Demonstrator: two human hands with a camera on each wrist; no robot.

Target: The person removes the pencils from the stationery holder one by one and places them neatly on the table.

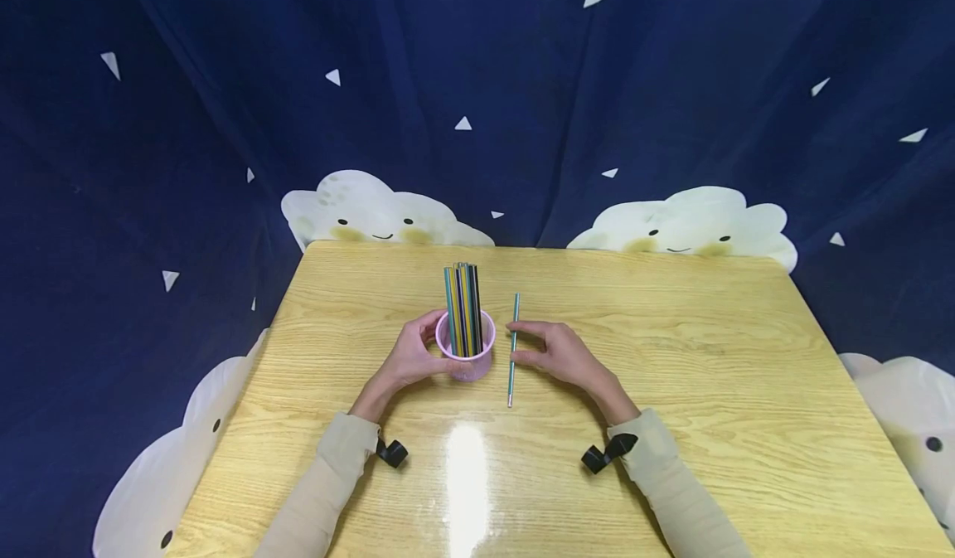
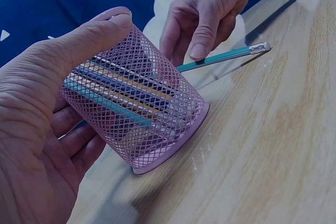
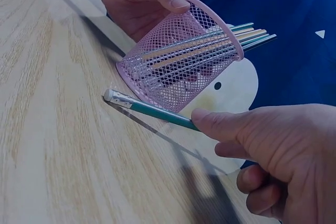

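A pink mesh pencil cup stands upright on the wooden table, holding several pencils in teal, yellow and dark colours. My left hand grips the cup from its left side, thumb near the rim in the left wrist view. Just right of the cup, my right hand pinches a teal pencil between thumb and fingers. That pencil's white eraser and metal band point toward the table's near side, low over the wood. Whether the eraser touches the table I cannot tell.
The wooden table spreads out around both hands, with a bright light reflection in front of the cup. A dark blue curtain with white triangles and smiling clouds hangs behind it. Small black cameras sit on both wrists.
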